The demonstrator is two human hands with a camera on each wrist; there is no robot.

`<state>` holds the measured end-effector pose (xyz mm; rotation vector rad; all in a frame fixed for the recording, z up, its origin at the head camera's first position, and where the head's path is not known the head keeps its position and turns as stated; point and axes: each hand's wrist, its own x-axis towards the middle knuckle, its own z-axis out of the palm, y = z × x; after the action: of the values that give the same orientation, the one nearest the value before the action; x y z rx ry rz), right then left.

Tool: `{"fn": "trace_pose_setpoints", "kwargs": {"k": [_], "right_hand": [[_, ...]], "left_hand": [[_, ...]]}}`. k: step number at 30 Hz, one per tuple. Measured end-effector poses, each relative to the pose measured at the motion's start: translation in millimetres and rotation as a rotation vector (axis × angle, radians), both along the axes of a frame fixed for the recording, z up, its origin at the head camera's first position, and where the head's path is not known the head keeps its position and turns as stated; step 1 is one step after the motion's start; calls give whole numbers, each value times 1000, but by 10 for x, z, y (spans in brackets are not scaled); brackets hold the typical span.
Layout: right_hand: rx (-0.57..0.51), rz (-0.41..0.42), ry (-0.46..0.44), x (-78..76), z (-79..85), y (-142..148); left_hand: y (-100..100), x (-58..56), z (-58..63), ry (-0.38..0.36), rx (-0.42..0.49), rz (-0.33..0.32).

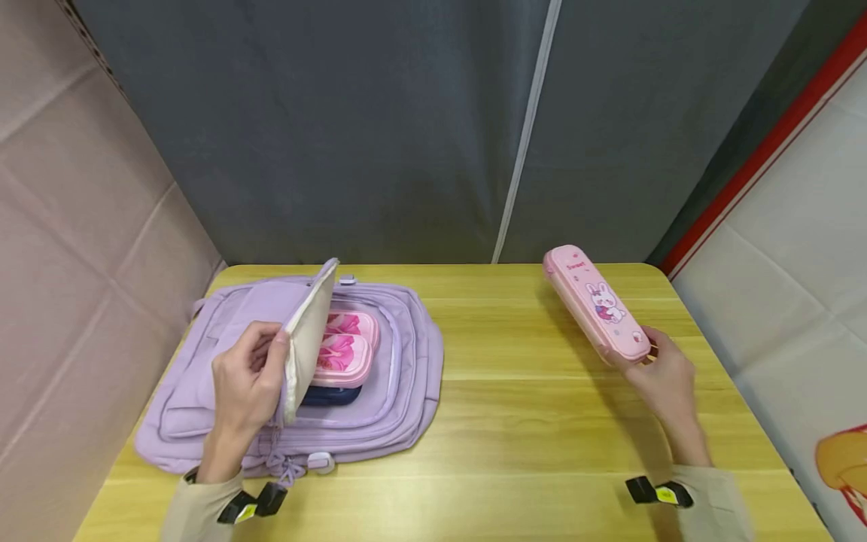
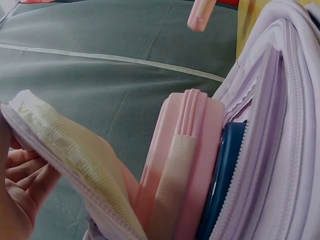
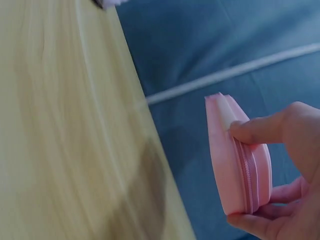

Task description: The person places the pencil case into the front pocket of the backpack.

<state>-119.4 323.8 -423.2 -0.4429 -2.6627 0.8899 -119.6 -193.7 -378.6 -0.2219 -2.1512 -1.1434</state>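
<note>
A lilac backpack (image 1: 413, 354) lies flat at the left of the table, its front pocket unzipped. My left hand (image 1: 247, 380) pinches the edge of the pocket flap (image 1: 313, 335) and holds it raised, its cream lining showing. Inside the pocket sits a pink case with a rose print (image 1: 342, 354), on top of a dark blue case (image 1: 332, 396); the flap hides part of both. Over the table's right side my right hand (image 1: 660, 376) grips one end of a pink pencil case (image 1: 596, 301) with a rabbit picture. Its zip (image 3: 245, 170) runs along the side and looks closed.
The wooden table (image 1: 501, 421) carries the backpack. A grey curtain (image 1: 352, 135) stands behind its far edge, with pale panels at left (image 1: 88, 248) and right (image 1: 786, 248). A drawstring cord (image 1: 287, 470) and a white buckle (image 1: 321, 461) lie at the backpack's near side.
</note>
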Motion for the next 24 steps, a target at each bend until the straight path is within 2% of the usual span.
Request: {"fn": "trace_pose_setpoints", "kwargs": {"k": [5,11,19,24], "right_hand": [[-30,184,72,-54,67,-271],[-63,387,113,-165,128,-593],[-113,613,59,-368,198,-1125],[-64,686,46,-513,197,-1407]], "left_hand": [[8,-36,11,68,6,6],[38,-83,49,160,-6,19],[29,-130,89,206,-41,37],[12,-137,115,198,-61,56]]}}
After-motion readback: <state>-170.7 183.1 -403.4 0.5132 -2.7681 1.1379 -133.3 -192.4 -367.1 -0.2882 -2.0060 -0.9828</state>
